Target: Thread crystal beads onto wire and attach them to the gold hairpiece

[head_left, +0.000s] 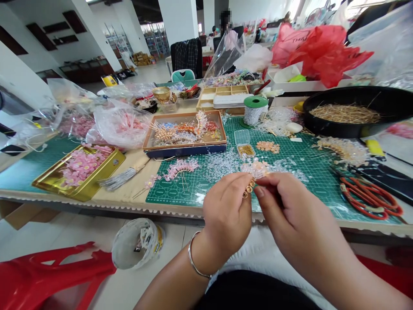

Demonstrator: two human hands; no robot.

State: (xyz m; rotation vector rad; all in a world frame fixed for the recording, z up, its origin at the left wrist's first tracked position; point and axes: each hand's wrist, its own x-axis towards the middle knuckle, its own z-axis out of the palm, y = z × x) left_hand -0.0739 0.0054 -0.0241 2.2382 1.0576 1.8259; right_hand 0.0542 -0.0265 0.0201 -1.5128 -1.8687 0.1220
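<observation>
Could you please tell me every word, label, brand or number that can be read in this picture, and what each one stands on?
"THA" on the red plastic bag; the rest is lost in its folds.
Printing along the near edge of the green cutting mat: too small to read.
Label on the plastic tub on the floor: too blurred to read.
Yellow packet at the far end of the table: too blurred to read.

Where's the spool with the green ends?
In the head view, the green-topped spool of silver wire stands at the back of the green cutting mat, just right of the brown tray of beaded pieces and left of the big black pan.
</observation>
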